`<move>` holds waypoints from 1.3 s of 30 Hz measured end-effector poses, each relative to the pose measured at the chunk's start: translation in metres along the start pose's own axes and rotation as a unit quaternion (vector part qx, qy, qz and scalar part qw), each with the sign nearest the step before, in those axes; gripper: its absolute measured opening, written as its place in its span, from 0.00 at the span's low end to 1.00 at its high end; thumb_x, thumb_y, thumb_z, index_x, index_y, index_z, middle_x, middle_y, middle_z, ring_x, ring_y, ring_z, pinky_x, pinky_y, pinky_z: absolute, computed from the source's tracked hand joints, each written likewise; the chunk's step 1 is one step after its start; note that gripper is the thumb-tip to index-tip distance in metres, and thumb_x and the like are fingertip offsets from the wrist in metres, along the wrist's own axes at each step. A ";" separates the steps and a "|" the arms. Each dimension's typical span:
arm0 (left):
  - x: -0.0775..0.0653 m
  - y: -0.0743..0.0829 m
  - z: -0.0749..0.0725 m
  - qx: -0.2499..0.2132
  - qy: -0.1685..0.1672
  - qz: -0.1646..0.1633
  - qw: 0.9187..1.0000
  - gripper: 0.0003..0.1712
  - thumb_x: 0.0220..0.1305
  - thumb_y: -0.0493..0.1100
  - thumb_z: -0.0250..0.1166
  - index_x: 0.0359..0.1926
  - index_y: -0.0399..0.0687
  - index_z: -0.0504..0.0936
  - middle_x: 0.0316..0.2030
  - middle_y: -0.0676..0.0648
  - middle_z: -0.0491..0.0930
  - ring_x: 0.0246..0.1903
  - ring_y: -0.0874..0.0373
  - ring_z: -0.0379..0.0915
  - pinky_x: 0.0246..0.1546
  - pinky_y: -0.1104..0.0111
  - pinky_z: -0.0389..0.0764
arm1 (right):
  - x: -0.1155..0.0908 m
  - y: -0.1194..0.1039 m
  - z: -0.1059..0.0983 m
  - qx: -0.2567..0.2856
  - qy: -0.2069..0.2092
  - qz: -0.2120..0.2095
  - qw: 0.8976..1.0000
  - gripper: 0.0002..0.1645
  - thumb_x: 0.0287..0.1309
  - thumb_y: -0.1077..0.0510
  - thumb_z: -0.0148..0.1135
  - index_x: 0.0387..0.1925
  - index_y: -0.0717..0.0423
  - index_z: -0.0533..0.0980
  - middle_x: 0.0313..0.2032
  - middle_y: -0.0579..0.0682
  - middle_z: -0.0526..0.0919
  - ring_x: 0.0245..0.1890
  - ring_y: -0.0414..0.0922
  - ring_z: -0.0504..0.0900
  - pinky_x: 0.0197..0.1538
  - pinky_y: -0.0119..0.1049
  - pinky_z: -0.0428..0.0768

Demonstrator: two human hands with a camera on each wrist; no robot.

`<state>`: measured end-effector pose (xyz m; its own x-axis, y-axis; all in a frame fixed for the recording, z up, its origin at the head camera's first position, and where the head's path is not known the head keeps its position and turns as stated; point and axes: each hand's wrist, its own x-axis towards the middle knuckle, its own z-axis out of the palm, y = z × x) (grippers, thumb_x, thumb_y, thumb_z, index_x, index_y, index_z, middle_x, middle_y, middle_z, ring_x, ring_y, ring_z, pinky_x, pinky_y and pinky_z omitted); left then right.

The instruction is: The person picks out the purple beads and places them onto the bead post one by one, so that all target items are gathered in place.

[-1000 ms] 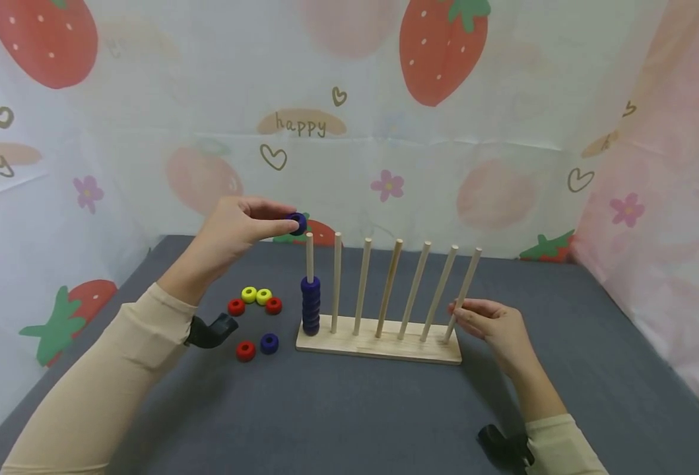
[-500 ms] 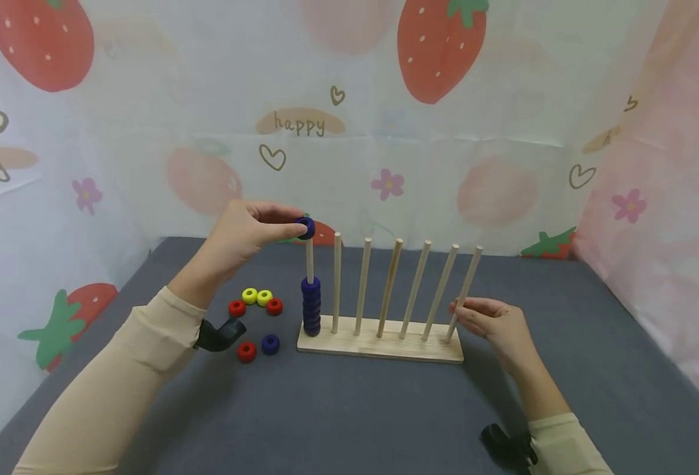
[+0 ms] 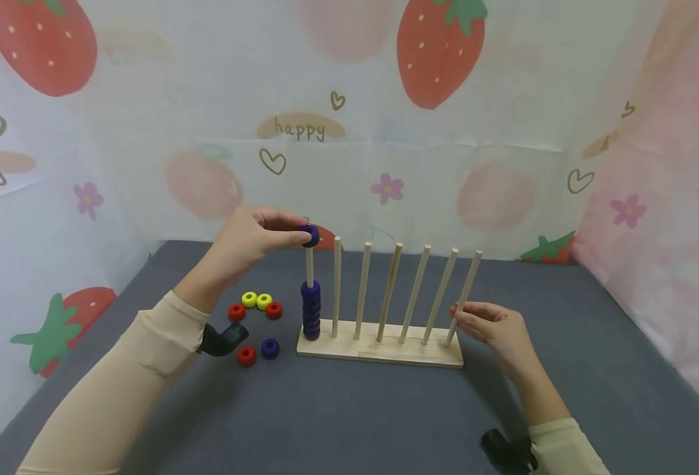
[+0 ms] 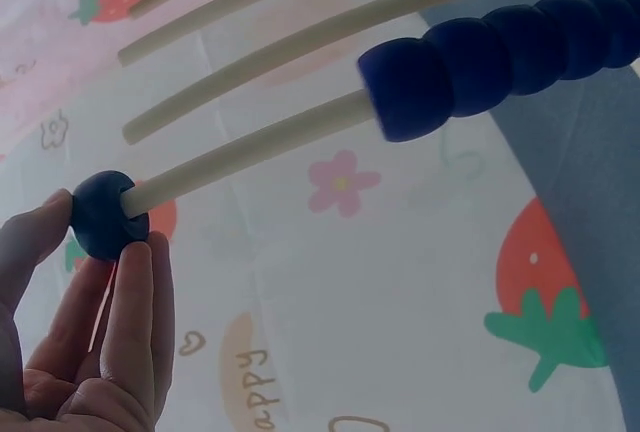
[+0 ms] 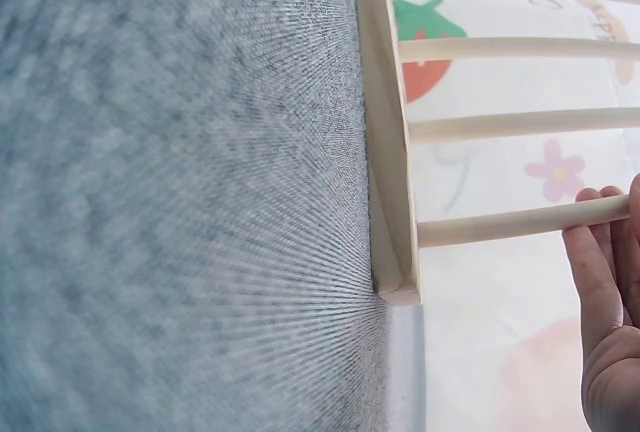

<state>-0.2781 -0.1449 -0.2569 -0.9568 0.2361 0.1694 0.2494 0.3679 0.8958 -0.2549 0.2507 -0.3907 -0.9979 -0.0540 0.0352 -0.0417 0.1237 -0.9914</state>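
A wooden peg rack (image 3: 379,353) with several upright pegs stands on the table. Its leftmost peg carries a stack of dark blue beads (image 3: 311,310). At the top of that peg, my left hand (image 3: 248,241) pinches another blue bead (image 4: 102,216) between thumb and fingers. In the left wrist view the peg's tip meets the bead's hole. My right hand (image 3: 498,326) pinches the rightmost peg (image 5: 520,222) around its lower half. The other pegs between them are bare.
Left of the rack lie two yellow beads (image 3: 249,300), several red beads (image 3: 245,356) and one loose blue bead (image 3: 270,348). A strawberry-printed cloth (image 3: 325,178) hangs behind the grey table (image 3: 349,415).
My left hand has moved right with the blue bead, from beside the leftmost peg to its top, and slightly down. My right hand keeps its hold on the rightmost peg.
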 end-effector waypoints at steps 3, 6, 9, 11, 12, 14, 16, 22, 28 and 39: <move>0.000 -0.004 0.002 0.006 -0.001 -0.007 1.000 0.20 0.60 0.49 0.72 0.50 0.44 0.87 0.50 0.46 0.85 0.57 0.52 0.72 0.64 0.54 0.69 | 0.000 0.001 0.000 0.003 0.000 -0.001 1.000 0.26 0.62 0.57 0.67 0.56 0.70 0.77 0.39 0.35 0.89 0.45 0.31 0.86 0.51 0.28 0.82; -0.001 -0.007 0.003 0.009 -0.002 -0.013 1.000 0.20 0.60 0.50 0.73 0.50 0.46 0.87 0.51 0.46 0.85 0.58 0.53 0.72 0.63 0.55 0.70 | 0.000 0.002 -0.001 0.004 0.001 -0.001 1.000 0.25 0.62 0.56 0.68 0.56 0.68 0.78 0.39 0.35 0.89 0.45 0.32 0.87 0.51 0.28 0.82; -0.001 -0.010 0.005 0.007 -0.008 -0.018 1.000 0.21 0.60 0.51 0.73 0.51 0.47 0.86 0.50 0.46 0.85 0.57 0.52 0.73 0.62 0.55 0.71 | 0.000 0.002 -0.001 0.003 0.003 -0.001 1.000 0.24 0.62 0.56 0.68 0.55 0.67 0.78 0.39 0.35 0.89 0.45 0.32 0.87 0.51 0.29 0.82; -0.001 -0.012 0.005 0.006 -0.010 -0.023 1.000 0.21 0.60 0.51 0.72 0.51 0.48 0.86 0.51 0.47 0.85 0.57 0.52 0.72 0.62 0.55 0.71 | 0.001 0.002 -0.001 0.002 0.003 -0.001 1.000 0.24 0.62 0.56 0.68 0.55 0.67 0.79 0.38 0.35 0.89 0.45 0.32 0.87 0.51 0.29 0.82; -0.001 -0.012 0.005 0.005 -0.011 -0.025 1.000 0.21 0.60 0.51 0.72 0.51 0.48 0.86 0.51 0.47 0.84 0.57 0.52 0.72 0.62 0.55 0.71 | 0.001 0.003 -0.001 0.001 0.003 -0.001 1.000 0.24 0.62 0.56 0.68 0.55 0.67 0.78 0.38 0.35 0.89 0.45 0.31 0.87 0.51 0.29 0.82; -0.002 -0.013 0.006 0.005 -0.012 -0.028 1.000 0.21 0.60 0.51 0.72 0.52 0.48 0.86 0.52 0.47 0.84 0.57 0.52 0.72 0.63 0.54 0.71 | 0.000 0.003 -0.001 0.001 0.004 -0.002 1.000 0.24 0.62 0.56 0.68 0.55 0.68 0.78 0.38 0.35 0.89 0.45 0.31 0.87 0.52 0.29 0.82; -0.002 -0.013 0.006 0.005 -0.013 -0.028 1.000 0.21 0.60 0.51 0.72 0.52 0.48 0.85 0.52 0.46 0.84 0.57 0.52 0.73 0.64 0.54 0.71 | 0.000 0.003 -0.001 0.000 0.004 -0.002 1.000 0.25 0.62 0.56 0.67 0.55 0.69 0.78 0.38 0.35 0.89 0.45 0.31 0.86 0.52 0.29 0.82; -0.005 -0.018 0.005 0.014 -0.021 -0.034 0.999 0.22 0.61 0.51 0.71 0.54 0.51 0.84 0.54 0.47 0.83 0.59 0.52 0.73 0.67 0.52 0.69 | 0.000 0.002 0.000 0.002 0.005 -0.001 1.000 0.26 0.63 0.57 0.67 0.57 0.70 0.76 0.39 0.35 0.89 0.45 0.31 0.86 0.52 0.29 0.82; -0.015 -0.038 -0.003 0.012 -0.012 -0.053 0.998 0.24 0.61 0.53 0.71 0.55 0.48 0.83 0.56 0.43 0.82 0.59 0.51 0.74 0.67 0.52 0.70 | 0.000 0.001 0.001 0.003 0.004 -0.003 1.000 0.26 0.62 0.57 0.67 0.56 0.70 0.77 0.39 0.35 0.89 0.45 0.31 0.86 0.50 0.27 0.83; -0.035 -0.087 -0.009 0.046 -0.026 -0.085 0.995 0.30 0.60 0.57 0.71 0.60 0.47 0.81 0.58 0.43 0.82 0.58 0.50 0.76 0.63 0.52 0.73 | 0.001 0.002 0.000 0.014 -0.001 -0.009 1.000 0.26 0.61 0.56 0.68 0.55 0.70 0.77 0.38 0.35 0.89 0.45 0.32 0.87 0.50 0.28 0.83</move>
<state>-0.2680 -0.1933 -0.3373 -0.9780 0.2085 -0.0050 0.0994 0.4873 0.8676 -0.2556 0.2512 -0.3930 -0.9969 -0.0587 0.0523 -0.0578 0.0959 -0.9937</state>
